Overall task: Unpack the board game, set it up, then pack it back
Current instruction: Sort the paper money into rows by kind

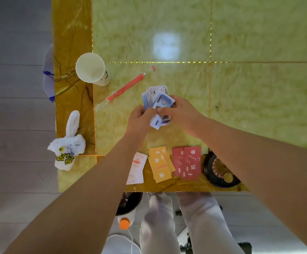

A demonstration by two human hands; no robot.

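Both hands meet over the middle of the yellow-green table point(240, 43). My left hand point(140, 119) and my right hand point(181, 114) together grip a fanned bundle of blue-and-white play money notes point(160, 99). One note point(156, 122) hangs below my fingers. Near the front edge lie a white card point(137, 167), a pile of orange cards point(160, 164) and a pile of red cards point(186, 163). A black roulette-style spinner point(220, 171) sits to their right, partly under my right forearm.
A white paper cup point(92, 69) stands at the left. A red straw in clear wrap point(126, 87) lies beside it. A knotted white plastic bag point(67, 145) rests near the left edge. Below the table are my legs and an orange-capped bottle point(124, 222).
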